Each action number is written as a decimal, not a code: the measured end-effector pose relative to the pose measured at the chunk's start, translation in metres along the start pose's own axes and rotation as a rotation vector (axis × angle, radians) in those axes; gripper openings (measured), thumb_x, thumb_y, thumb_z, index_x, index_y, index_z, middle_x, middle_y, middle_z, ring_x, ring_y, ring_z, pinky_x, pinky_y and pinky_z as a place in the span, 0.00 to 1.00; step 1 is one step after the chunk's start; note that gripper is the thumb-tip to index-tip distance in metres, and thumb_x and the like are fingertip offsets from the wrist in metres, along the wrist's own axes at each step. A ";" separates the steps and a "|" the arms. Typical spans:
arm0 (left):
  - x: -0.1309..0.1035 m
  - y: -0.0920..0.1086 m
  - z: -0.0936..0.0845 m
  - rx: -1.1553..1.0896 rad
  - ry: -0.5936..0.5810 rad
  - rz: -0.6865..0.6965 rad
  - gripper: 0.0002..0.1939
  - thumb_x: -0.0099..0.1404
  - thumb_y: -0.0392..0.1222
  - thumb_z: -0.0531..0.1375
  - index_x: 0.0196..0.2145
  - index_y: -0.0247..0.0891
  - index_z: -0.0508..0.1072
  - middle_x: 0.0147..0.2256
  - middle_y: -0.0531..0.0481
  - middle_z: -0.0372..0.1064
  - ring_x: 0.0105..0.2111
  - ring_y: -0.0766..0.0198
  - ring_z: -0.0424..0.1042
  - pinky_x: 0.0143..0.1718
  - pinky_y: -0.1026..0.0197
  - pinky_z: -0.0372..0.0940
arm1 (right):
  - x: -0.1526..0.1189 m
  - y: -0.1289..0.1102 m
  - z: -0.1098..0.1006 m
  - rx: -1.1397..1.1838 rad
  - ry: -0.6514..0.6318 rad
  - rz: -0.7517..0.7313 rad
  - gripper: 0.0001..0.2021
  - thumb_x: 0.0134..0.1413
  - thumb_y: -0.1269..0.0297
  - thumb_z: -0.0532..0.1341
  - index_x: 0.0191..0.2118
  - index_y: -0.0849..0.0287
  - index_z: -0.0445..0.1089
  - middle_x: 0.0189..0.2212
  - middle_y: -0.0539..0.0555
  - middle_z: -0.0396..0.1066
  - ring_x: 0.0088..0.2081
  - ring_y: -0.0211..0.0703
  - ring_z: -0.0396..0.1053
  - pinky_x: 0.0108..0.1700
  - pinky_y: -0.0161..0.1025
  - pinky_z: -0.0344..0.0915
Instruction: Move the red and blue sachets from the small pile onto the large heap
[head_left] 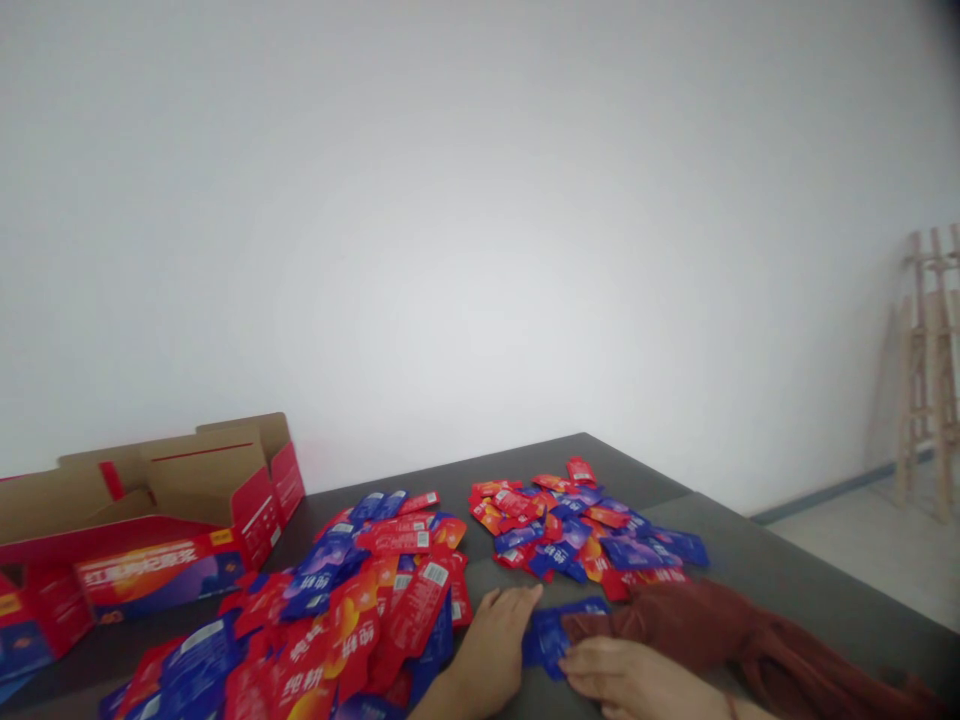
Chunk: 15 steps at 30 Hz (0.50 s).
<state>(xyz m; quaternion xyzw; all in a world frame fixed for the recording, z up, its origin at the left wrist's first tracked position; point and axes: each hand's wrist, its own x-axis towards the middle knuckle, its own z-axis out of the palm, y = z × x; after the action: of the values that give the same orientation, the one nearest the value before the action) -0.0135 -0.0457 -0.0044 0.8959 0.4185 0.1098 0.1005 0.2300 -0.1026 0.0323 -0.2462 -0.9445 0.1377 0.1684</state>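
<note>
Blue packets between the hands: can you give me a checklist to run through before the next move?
1. Left hand beside the blue packets: ok.
2. Right hand at their other side: ok.
3. Brown cloth off the packets: not ok, its end overlaps them.
4. Packets clear of the farther mixed pile: cannot tell, the edges look very close.
5. Firm grip: cannot tell, fingers partly hidden.
6. Red box open on top: ok.
</note>
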 end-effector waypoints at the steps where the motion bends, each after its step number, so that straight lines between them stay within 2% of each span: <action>1: 0.000 0.001 -0.001 -0.011 0.022 0.009 0.37 0.54 0.29 0.48 0.63 0.40 0.54 0.61 0.48 0.56 0.61 0.60 0.53 0.62 0.50 0.45 | -0.005 0.003 -0.002 -0.024 0.018 -0.002 0.19 0.66 0.65 0.47 0.57 0.56 0.66 0.54 0.57 0.69 0.57 0.42 0.64 0.60 0.37 0.58; 4: 0.000 0.009 -0.001 -0.059 0.112 0.029 0.31 0.57 0.29 0.47 0.59 0.42 0.60 0.59 0.49 0.60 0.58 0.62 0.57 0.61 0.54 0.48 | -0.005 0.024 -0.005 -0.166 0.138 0.111 0.18 0.65 0.66 0.47 0.54 0.57 0.68 0.49 0.59 0.72 0.51 0.45 0.69 0.54 0.40 0.64; 5: 0.001 0.013 0.000 -0.072 0.142 0.030 0.29 0.59 0.30 0.47 0.58 0.42 0.61 0.58 0.50 0.60 0.58 0.63 0.57 0.61 0.54 0.48 | 0.001 0.033 -0.007 -0.220 0.201 0.193 0.18 0.64 0.67 0.47 0.53 0.57 0.68 0.48 0.60 0.73 0.48 0.46 0.71 0.51 0.41 0.67; 7: 0.003 0.021 0.003 -0.080 0.148 0.061 0.24 0.64 0.36 0.49 0.57 0.44 0.62 0.59 0.50 0.59 0.59 0.61 0.57 0.61 0.54 0.49 | 0.019 0.050 -0.010 -0.309 0.241 0.349 0.19 0.62 0.71 0.47 0.53 0.57 0.68 0.45 0.60 0.72 0.44 0.46 0.72 0.47 0.42 0.68; 9: 0.006 0.028 0.006 -0.061 0.085 0.121 0.23 0.66 0.44 0.53 0.58 0.47 0.61 0.61 0.50 0.56 0.60 0.57 0.55 0.60 0.52 0.50 | 0.042 0.063 -0.012 -0.427 0.202 0.486 0.16 0.61 0.71 0.51 0.51 0.58 0.68 0.45 0.60 0.70 0.41 0.48 0.73 0.44 0.42 0.69; 11: 0.009 0.032 0.009 -0.026 0.030 0.161 0.24 0.65 0.46 0.55 0.59 0.48 0.60 0.61 0.49 0.57 0.59 0.55 0.56 0.59 0.51 0.52 | 0.062 0.070 -0.011 -0.515 0.129 0.611 0.18 0.55 0.70 0.58 0.52 0.62 0.67 0.48 0.63 0.67 0.40 0.50 0.73 0.41 0.42 0.69; 15: 0.010 0.032 0.004 0.096 0.024 0.153 0.18 0.64 0.38 0.54 0.52 0.42 0.65 0.50 0.47 0.69 0.48 0.56 0.68 0.51 0.55 0.61 | 0.088 0.078 -0.002 -0.549 0.079 0.698 0.22 0.47 0.74 0.61 0.51 0.70 0.67 0.51 0.72 0.65 0.38 0.54 0.74 0.39 0.45 0.69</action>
<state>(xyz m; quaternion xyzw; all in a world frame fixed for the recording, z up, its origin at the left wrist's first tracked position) 0.0168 -0.0585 0.0020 0.9277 0.3549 0.1074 0.0436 0.1905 0.0081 0.0294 -0.5908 -0.7993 -0.0791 0.0763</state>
